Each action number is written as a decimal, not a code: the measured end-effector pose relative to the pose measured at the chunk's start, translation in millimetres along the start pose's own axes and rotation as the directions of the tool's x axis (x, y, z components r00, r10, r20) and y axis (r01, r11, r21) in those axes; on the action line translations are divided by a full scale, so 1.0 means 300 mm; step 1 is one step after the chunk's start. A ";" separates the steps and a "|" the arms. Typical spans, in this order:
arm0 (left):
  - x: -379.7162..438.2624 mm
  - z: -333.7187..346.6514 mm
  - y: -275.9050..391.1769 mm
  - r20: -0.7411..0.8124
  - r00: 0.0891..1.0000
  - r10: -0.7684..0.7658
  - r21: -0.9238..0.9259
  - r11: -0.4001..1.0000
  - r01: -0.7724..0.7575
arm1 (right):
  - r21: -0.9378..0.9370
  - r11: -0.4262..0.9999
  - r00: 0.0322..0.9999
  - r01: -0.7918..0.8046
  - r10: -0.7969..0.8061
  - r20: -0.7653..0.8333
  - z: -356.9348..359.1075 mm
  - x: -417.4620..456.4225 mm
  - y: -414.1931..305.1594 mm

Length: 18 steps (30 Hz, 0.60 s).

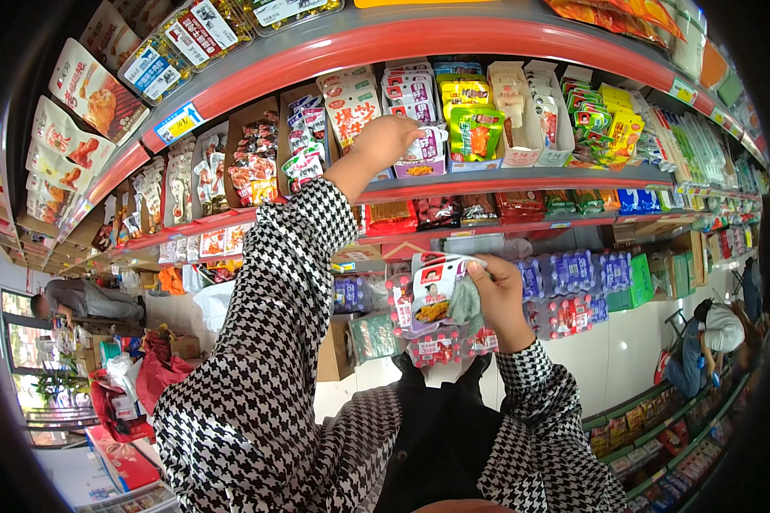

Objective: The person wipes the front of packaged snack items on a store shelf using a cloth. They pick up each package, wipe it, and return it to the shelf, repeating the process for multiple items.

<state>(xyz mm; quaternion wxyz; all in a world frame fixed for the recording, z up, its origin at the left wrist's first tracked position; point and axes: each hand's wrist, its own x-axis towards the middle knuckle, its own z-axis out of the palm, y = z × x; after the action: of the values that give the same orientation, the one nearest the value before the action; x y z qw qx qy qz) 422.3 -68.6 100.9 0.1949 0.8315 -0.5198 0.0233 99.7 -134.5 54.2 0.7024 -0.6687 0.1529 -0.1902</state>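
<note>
My left hand (385, 140) reaches to the shelf, its fingertips closed at the top edge of a white-and-purple snack packet (428, 146). That packet stands at the front of a purple display box (421, 169), with similar packets behind it. Lower down, in front of my body, my right hand (502, 292) holds a matching snack pouch (428, 295) by its upper right part. A crumpled grey-green cloth (467, 301) is bunched in the same hand, against the pouch's face.
Open boxes of green pouches (476, 133) and red-lettered packets (343, 106) flank the purple box. The upper shelf's red edge (385, 42) overhangs the row. Shrink-wrapped bottles (436, 346) stand on the floor below. One person (93, 301) bends at left; another (706, 346) crouches at right.
</note>
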 end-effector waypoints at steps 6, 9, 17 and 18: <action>0.042 0.035 -0.007 -0.057 0.996 -0.064 0.304 0.949 0.079 | -0.038 0.994 0.990 0.099 -0.103 -0.098 0.018 0.101 -0.030; 0.098 0.042 -0.091 -0.158 0.986 -0.062 0.329 0.938 0.112 | -0.050 0.990 0.982 0.128 -0.134 -0.133 0.020 0.148 -0.064; 0.081 -0.148 -0.090 -0.532 0.842 0.088 0.258 0.964 0.062 | -0.215 0.933 0.941 0.288 -0.317 -0.116 -0.006 0.241 -0.120; 0.072 -0.167 -0.081 -0.555 0.825 0.112 0.265 0.963 0.047 | -0.300 0.888 0.917 0.349 -0.389 -0.083 -0.010 0.264 -0.134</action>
<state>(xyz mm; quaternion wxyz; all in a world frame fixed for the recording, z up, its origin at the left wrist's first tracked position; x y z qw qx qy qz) 461.5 -60.3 145.0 0.2254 0.7967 -0.4449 0.3414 165.5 -175.8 97.2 0.5392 -0.7626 0.0970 -0.3438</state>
